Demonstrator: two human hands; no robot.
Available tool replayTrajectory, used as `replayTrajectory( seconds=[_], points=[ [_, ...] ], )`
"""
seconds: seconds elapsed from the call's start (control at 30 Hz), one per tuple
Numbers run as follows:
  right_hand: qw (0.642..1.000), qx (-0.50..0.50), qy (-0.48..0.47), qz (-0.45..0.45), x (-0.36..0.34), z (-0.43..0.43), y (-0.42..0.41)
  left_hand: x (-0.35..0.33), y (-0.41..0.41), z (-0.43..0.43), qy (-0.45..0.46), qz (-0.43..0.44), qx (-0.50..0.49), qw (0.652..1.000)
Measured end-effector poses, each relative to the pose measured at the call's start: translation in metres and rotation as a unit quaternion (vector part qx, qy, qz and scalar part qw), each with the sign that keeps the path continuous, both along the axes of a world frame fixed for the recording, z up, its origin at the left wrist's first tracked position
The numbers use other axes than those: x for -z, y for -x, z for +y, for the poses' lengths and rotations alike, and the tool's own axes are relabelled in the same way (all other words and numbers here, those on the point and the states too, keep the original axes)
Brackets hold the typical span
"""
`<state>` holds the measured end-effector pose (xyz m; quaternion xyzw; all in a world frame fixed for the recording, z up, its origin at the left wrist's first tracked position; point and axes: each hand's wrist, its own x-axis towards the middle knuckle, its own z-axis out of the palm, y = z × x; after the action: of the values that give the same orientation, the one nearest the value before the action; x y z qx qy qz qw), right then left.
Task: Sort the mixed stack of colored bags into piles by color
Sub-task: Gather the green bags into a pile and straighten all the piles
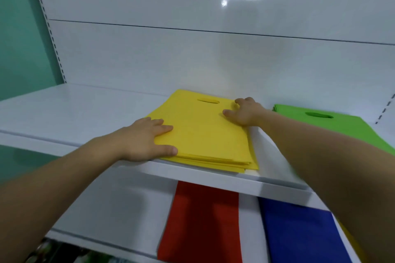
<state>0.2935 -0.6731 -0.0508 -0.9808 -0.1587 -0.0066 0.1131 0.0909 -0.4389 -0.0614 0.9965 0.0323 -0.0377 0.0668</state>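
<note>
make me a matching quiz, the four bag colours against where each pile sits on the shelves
1 yellow bags
2 green bags
3 red bags
4 blue bags

a lower shelf, left pile
b upper shelf, under left hand and right hand
c lower shelf, right pile
d upper shelf, no hand on it

Pairs: 1-b, 2-d, 3-a, 4-c

No readable text, label, brand, number or sign is being displayed on the yellow bags [205,134], the green bags [346,126], the red bag [203,220], the blue bag [299,237] or the white shelf [74,109]
</note>
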Motion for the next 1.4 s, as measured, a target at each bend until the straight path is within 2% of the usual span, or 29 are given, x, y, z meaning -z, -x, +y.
replayTrajectory(
  seconds=[0.13, 0.23, 0.33, 0.43, 0.5, 0.63, 0.73, 0.87, 0.97, 1.07, 1.23, 1.4],
  points=[
    [1.0, -0.002, -0.002, 0.029, 0.003, 0.009, -0.021, 0.0, 0.003, -0.002, -0.033, -0.014, 0.014, 0.999],
    [1.0, -0.006, -0.005, 0.004, 0.004, 0.013, -0.033, 0.002, 0.002, -0.002, -0.052, -0.025, 0.032, 0.998],
    [1.0, -0.011, -0.006, -0.014, 0.006, 0.017, -0.042, 0.004, 0.001, 0.001, -0.02, -0.021, 0.042, 0.999],
    [0.999, -0.028, -0.012, 0.03, 0.008, 0.021, -0.05, 0.002, -0.001, 0.002, -0.005, -0.02, 0.049, 0.999],
    [0.998, -0.024, -0.008, 0.051, 0.006, 0.023, -0.054, 0.0, -0.001, 0.005, -0.006, -0.04, 0.048, 0.998],
    [0.999, -0.002, 0.03, 0.026, 0.001, 0.025, -0.06, 0.001, 0.005, 0.007, -0.021, -0.047, 0.063, 0.997],
    [0.997, -0.033, 0.014, 0.068, 0.0, 0.029, -0.062, 0.003, 0.007, 0.007, -0.029, -0.046, 0.066, 0.996],
    [0.999, -0.036, 0.01, 0.032, 0.002, 0.034, -0.061, 0.001, 0.008, 0.009, -0.034, -0.063, 0.057, 0.996],
    [0.997, -0.053, 0.024, 0.049, 0.006, 0.036, -0.062, 0.004, 0.01, 0.004, -0.038, -0.045, 0.07, 0.996],
    [0.998, -0.044, 0.022, 0.032, 0.002, 0.032, -0.065, 0.005, 0.012, 0.007, -0.031, -0.062, 0.061, 0.996],
    [0.994, -0.071, 0.026, 0.08, 0.004, 0.031, -0.067, 0.007, 0.013, 0.005, -0.045, -0.057, 0.071, 0.995],
    [0.996, -0.04, 0.051, 0.066, -0.003, 0.032, -0.069, 0.007, 0.008, 0.005, -0.026, -0.077, 0.058, 0.995]
  ],
)
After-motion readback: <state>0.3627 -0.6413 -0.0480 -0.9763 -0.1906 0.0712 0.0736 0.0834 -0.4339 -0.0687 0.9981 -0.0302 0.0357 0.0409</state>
